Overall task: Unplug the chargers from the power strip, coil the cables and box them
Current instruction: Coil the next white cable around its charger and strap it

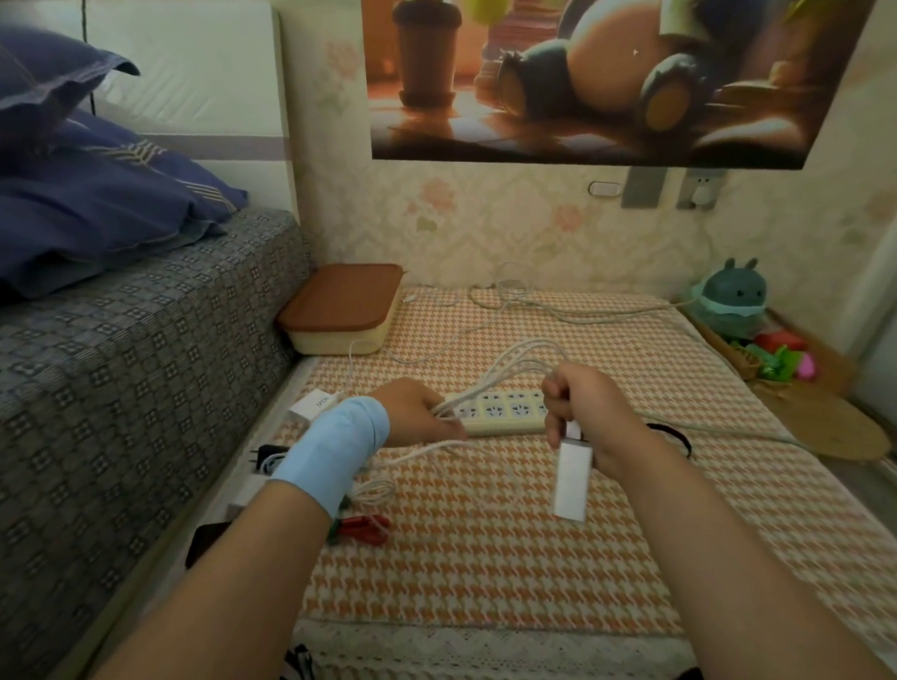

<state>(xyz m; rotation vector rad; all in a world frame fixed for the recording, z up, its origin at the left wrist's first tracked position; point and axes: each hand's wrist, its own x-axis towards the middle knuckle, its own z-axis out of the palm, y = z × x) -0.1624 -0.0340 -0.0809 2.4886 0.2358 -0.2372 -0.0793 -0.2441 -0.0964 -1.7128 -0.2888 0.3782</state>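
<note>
White cable (507, 368) hangs in soft, light loops above the strip (507, 410). Your right hand (589, 415) is curled round one end, with the hard charger (571, 481) dangling beneath. Your left hand (417, 413) seems to pinch the other bend. Hold it by the bends, not the plug joint. The box (342, 309) sits behind, lid on.

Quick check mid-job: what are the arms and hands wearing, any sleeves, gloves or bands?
No gloves and no sleeves: both forearms are bare down to the frame edge. The left hand has a wide light blue band wrapped round its wrist. The right hand and its wrist wear nothing visible; no rings show on either.
</note>
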